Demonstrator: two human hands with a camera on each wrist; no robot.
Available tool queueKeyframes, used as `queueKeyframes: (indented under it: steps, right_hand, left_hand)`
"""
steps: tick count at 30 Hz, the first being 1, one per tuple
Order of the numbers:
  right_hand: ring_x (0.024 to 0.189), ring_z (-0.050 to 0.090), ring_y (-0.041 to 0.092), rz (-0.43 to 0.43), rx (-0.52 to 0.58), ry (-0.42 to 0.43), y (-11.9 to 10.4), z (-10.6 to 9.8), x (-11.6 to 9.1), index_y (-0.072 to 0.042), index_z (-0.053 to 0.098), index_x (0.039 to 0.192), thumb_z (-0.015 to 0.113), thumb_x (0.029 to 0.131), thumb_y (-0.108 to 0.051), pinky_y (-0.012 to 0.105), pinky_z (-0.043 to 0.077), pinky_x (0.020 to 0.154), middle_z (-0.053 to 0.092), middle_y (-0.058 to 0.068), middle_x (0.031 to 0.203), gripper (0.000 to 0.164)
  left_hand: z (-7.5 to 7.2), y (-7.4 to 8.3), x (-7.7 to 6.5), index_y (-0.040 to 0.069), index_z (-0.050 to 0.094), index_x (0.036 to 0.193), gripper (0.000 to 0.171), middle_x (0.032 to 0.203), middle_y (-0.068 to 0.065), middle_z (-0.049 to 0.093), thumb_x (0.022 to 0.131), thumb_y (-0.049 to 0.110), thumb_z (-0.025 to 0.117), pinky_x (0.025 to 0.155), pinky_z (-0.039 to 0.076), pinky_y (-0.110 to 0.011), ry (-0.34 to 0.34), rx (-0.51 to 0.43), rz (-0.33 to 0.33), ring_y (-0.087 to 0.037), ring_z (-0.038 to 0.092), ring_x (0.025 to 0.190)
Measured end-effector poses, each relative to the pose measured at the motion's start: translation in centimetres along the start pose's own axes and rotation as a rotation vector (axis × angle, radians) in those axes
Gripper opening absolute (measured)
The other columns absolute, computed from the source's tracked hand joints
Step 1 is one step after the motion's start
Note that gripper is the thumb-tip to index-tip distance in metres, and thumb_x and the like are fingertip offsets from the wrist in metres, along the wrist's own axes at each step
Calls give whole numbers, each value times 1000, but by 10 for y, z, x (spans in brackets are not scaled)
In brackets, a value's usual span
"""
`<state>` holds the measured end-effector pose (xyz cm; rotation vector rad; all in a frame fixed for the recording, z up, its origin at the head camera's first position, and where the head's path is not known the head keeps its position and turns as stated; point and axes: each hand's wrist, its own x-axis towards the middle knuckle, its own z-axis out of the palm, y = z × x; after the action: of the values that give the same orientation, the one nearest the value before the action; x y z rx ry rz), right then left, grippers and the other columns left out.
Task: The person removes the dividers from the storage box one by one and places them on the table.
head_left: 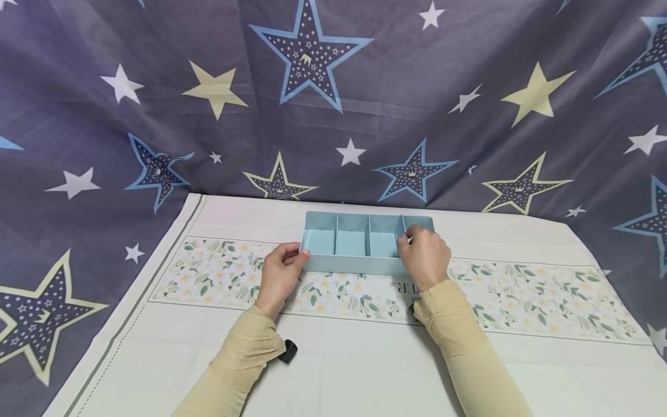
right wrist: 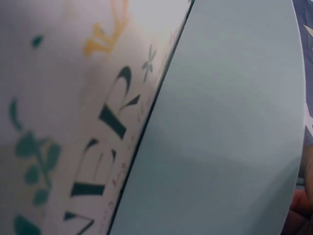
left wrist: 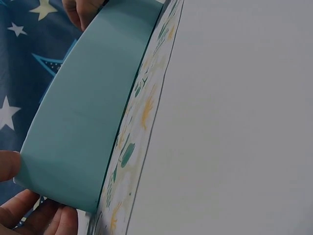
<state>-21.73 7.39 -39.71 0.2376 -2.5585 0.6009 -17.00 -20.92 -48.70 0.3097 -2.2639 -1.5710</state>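
Note:
A light blue divided box (head_left: 354,264) stands on the white cloth, its long front wall toward me. Upright dividers part it into several compartments, and those I can see into hold nothing. My left hand (head_left: 279,278) grips the box's left end, thumb at the front corner and fingers along the short side; the left wrist view shows the thumb (left wrist: 9,165) against the rim. Reaching over the front wall, my right hand (head_left: 426,258) has its fingers curled down at the rightmost divider (head_left: 403,222), hiding much of the right compartment. In the right wrist view, its fingers (right wrist: 298,213) show behind the wall.
Under the box runs a floral printed band (head_left: 542,295) with dark lettering (head_left: 403,288) near the right hand. A dark curtain with stars (head_left: 312,133) hangs behind the table. Black wrist pieces (head_left: 288,351) show at the sleeves.

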Motion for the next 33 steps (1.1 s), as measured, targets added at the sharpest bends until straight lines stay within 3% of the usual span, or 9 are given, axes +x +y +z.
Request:
queueKeyframes:
  steps: [33]
  right_hand:
    - [45,50,26,-18,9,128,-1,-9,3,-7,66,76,57,76,-18,48,41,37,61,10,57,15]
  left_hand:
    - [1,-1,0,24,57,104,38,96,5,59,78,52,62,68,53,-27,11,16,13,-5,55,83]
